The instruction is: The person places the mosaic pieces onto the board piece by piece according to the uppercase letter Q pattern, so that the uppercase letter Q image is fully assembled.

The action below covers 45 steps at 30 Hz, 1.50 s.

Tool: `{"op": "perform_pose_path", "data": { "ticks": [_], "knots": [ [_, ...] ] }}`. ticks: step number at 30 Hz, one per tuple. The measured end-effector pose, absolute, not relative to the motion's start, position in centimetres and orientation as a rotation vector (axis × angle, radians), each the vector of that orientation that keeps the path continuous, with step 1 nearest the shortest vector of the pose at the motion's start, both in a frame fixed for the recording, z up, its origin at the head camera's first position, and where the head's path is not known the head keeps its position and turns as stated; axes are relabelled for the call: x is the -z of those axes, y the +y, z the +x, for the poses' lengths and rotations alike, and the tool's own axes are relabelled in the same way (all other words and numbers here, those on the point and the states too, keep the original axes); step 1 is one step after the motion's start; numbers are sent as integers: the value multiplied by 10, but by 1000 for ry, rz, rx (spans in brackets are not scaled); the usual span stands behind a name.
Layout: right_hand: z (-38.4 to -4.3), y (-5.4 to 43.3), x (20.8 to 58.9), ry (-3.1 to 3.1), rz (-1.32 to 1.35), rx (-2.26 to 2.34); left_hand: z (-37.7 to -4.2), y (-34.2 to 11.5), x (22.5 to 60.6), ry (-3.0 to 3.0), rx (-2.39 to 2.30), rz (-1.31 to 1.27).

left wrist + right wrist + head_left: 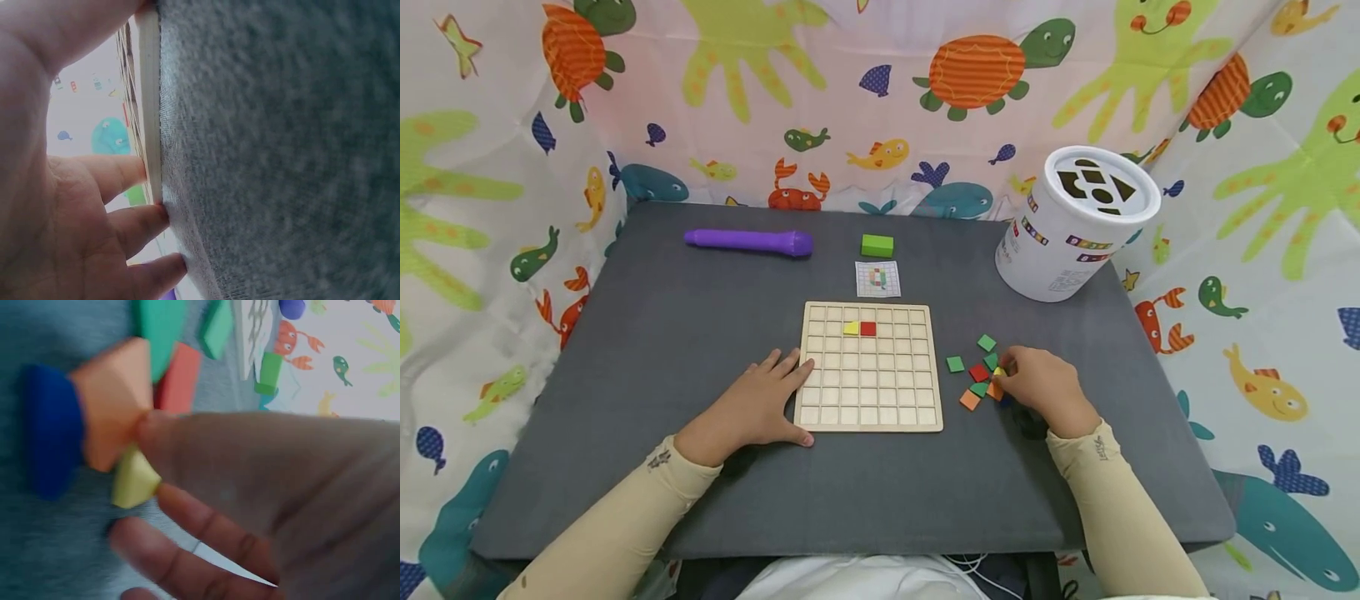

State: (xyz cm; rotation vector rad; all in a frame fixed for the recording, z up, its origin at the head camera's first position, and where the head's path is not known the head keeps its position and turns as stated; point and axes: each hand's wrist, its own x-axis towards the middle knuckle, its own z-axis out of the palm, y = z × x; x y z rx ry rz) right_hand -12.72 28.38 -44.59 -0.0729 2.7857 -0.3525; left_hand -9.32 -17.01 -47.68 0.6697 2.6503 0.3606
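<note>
A wooden grid board lies mid-table, with a yellow tile and a red tile side by side in an upper row. My left hand rests at its left edge, fingers spread; in the left wrist view several fingertips touch the board's side. To the right of the board, my right hand pinches a small yellow tile between thumb and index finger. Around it lie an orange tile, a blue tile, a red tile and several green tiles.
Behind the board are a small pattern card and a green block. A purple microphone-shaped stick lies at the back left. A white bucket with shaped holes in its lid stands at the back right. Printed curtains surround the grey table.
</note>
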Motion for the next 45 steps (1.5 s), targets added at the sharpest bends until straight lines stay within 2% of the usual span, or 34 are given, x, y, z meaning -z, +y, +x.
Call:
{"op": "perform_pose_path", "data": {
  "ticks": [10,28,45],
  "knots": [
    [-121,288,453,2855,1,383,-94,-170,472,2648,-347,664],
    [-131,285,452,2897,87,351,-93,-172,475,2645,-360,655],
    [-149,212,434,3049,-390,516,-93,-170,477,2650,-362,657]
  ]
}}
